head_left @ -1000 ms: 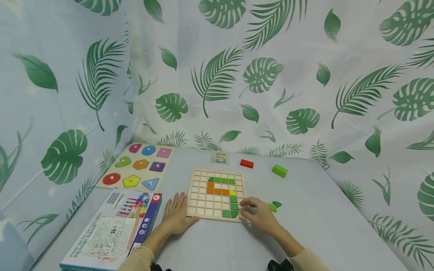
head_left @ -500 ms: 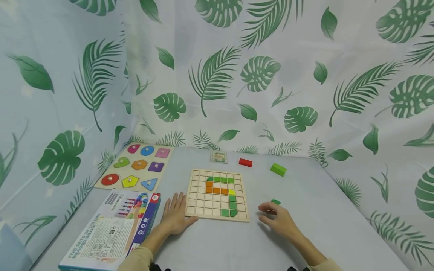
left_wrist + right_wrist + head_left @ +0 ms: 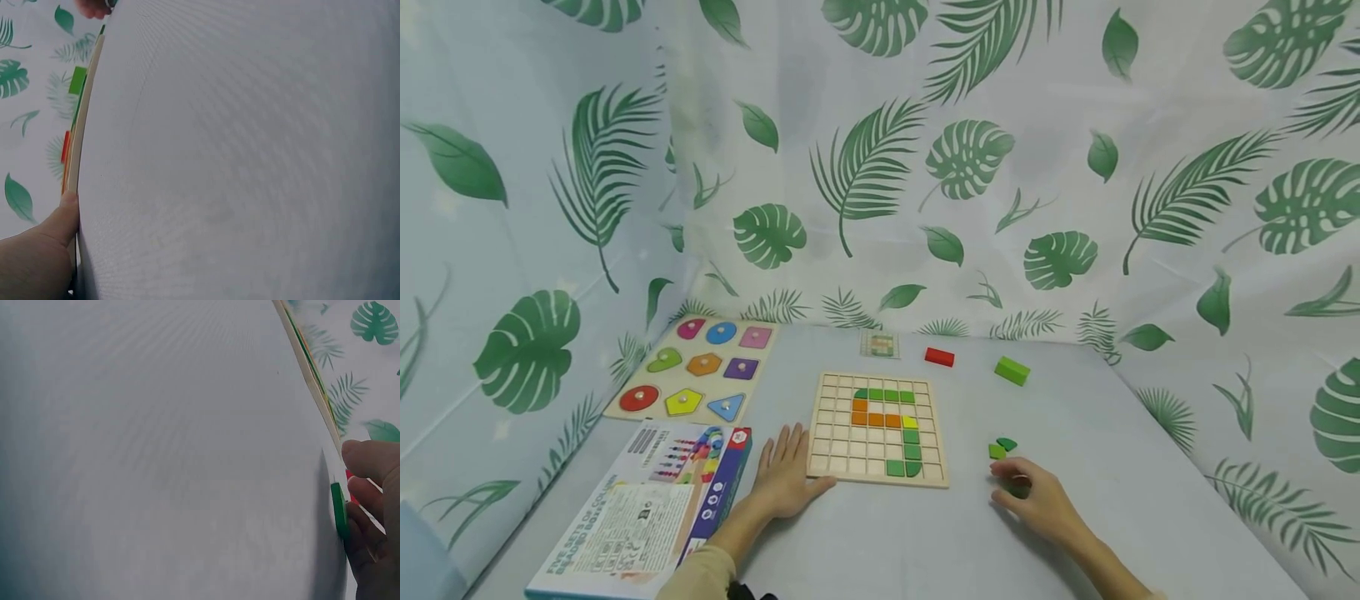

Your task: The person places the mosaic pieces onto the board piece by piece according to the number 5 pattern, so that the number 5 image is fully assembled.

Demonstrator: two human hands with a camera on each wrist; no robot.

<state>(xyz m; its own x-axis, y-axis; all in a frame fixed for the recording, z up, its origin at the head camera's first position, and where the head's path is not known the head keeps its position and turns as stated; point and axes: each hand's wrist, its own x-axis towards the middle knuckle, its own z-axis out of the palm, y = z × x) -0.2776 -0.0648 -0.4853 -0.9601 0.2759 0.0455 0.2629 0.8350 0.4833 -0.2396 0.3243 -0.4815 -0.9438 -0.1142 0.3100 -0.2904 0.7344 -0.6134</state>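
Note:
A wooden grid board (image 3: 842, 446) lies mid-table, with green, orange and yellow tiles forming an S-like path. My left hand (image 3: 784, 482) rests flat at its left side, the thumb touching the board's near left corner. To the right of the board, my right hand (image 3: 1037, 504) is low over the table, thumb and forefinger apart with a gap between them. Just beyond its fingers lie a light green square tile (image 3: 997, 451) and a dark green tile (image 3: 1007, 444). In the right wrist view, a green piece (image 3: 339, 509) sits beside the lower fingers; whether they touch it is unclear.
Behind the board are a small pattern card (image 3: 880, 344), a red block (image 3: 940, 357) and a green block (image 3: 1012, 371). At left lie a knobbed shape puzzle (image 3: 692, 383) and a printed box (image 3: 647, 508). A leaf-patterned cloth (image 3: 880, 167) rises behind.
My right hand has moved away from the board's right edge, rightward to the loose green tiles. The left hand stays in place. The tiles on the board look the same.

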